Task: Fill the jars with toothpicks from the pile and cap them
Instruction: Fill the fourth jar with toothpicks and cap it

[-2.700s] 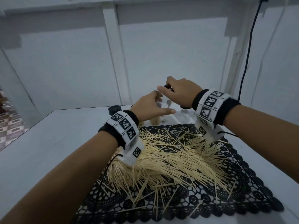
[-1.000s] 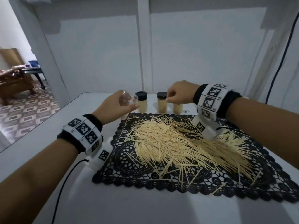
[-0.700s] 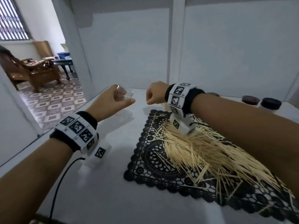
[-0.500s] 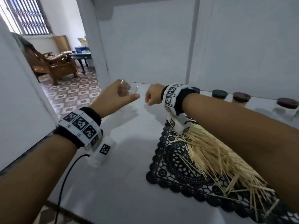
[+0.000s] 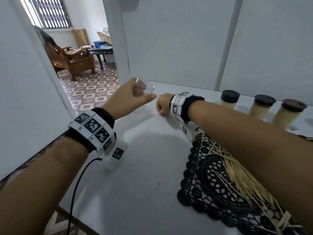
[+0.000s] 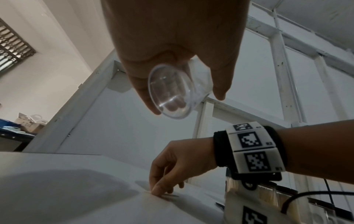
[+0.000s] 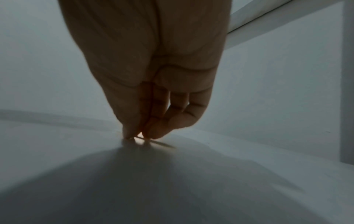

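Clear plastic, thin and smooth, makes up the empty jar that the left hand holds aloft near the middle of the head view, fingers and thumb curled round its wall, mouth tipped toward the right of the frame. It looks light and somewhat slippery, so the wall below the rim is the sensible place to hold it.

Lower and just to the right, the right hand reaches down to the white tabletop. In the right wrist view its fingertips are closed in a pinch on a stray toothpick lying flat there. Such a sliver is stiff, nearly weightless and hard to lift off a smooth surface; I judge that nipping one end would tip it up.

At the right edge, the pile of toothpicks lies on a black lace mat, half hidden under the right forearm. Three capped jars stand at upper right.

Whether the toothpick has left the surface cannot be made out, and no loose cap shows.
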Motion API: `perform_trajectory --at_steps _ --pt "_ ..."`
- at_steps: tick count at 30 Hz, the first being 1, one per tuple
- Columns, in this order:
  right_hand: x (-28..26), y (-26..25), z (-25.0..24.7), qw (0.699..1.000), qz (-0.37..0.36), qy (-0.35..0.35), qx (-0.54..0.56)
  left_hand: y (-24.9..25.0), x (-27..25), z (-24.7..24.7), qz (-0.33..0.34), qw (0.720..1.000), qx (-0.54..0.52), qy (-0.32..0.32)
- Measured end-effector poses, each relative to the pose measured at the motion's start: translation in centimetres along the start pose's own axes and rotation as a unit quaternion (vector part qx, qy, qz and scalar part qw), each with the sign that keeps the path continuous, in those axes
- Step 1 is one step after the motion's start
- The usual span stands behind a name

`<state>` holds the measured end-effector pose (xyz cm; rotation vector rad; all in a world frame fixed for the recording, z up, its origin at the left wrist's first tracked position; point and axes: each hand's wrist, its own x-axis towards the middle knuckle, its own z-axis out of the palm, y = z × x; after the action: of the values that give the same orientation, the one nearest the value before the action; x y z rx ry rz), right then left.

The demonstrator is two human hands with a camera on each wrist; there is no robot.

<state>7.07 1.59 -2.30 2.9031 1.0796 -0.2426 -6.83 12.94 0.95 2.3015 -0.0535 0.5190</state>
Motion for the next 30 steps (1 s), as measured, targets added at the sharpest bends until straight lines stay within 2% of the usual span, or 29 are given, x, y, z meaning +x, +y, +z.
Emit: perform_trajectory --at_steps 5,9,12,22,25,30 --pt "-0.2 0.4 0.4 1.000 0.010 -0.011 0.008 0.1 0.1 0.2 -0.003 1.000 0.001 -0.001" --pt "-3.1 1.3 -2.1 0.996 -0.009 -0.008 0.087 0.9 0.1 0.9 -0.002 1.000 -0.022 -0.014" --pt "-6.1 3.1 -3.9 0.987 -0.015 0.023 0.161 2.5 0.2 1.9 0.010 0.999 -0.031 -0.023" --pt "-21.0 11.7 -5.4 0.966 0.060 0.073 0.242 10.8 -0.1 8.6 0.082 0.990 -0.054 -0.098" --pt "-25.9 13.6 -4.8 0.946 0.086 0.116 0.289 13.6 -0.9 11.0 0.120 0.984 -0.045 -0.121" --pt "-32.6 14.9 -3.8 0.903 0.103 0.195 0.369 16.9 -2.6 14.8 0.152 0.967 -0.063 -0.194"
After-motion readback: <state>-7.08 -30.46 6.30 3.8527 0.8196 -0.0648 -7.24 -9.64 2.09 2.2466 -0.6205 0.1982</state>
